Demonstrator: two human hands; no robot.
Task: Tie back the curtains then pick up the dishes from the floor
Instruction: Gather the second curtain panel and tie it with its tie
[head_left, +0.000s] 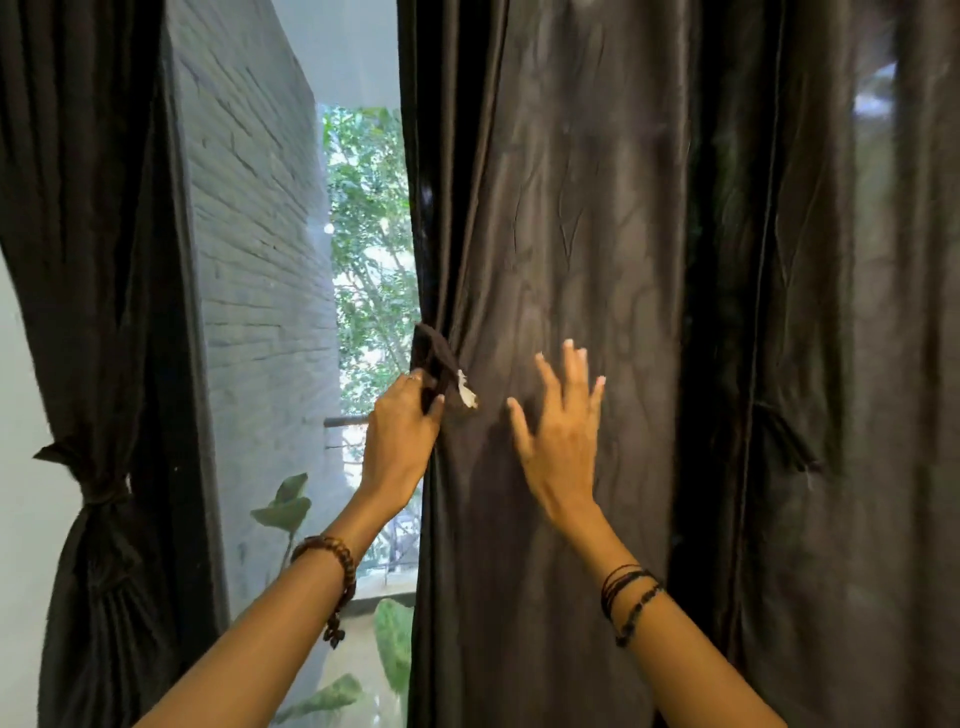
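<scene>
A dark curtain hangs loose over the right part of the window. At its left edge my left hand grips a dark fabric tie-back strap with a white tag on it. Flat against the curtain's front lies my right hand, fingers spread and holding nothing. The left curtain is gathered at the window's left side and bound by a knotted tie. No dishes and no floor are in view.
Through the window glass I see a grey brick wall, green trees and large leaves of a plant low down. A white wall shows at far left.
</scene>
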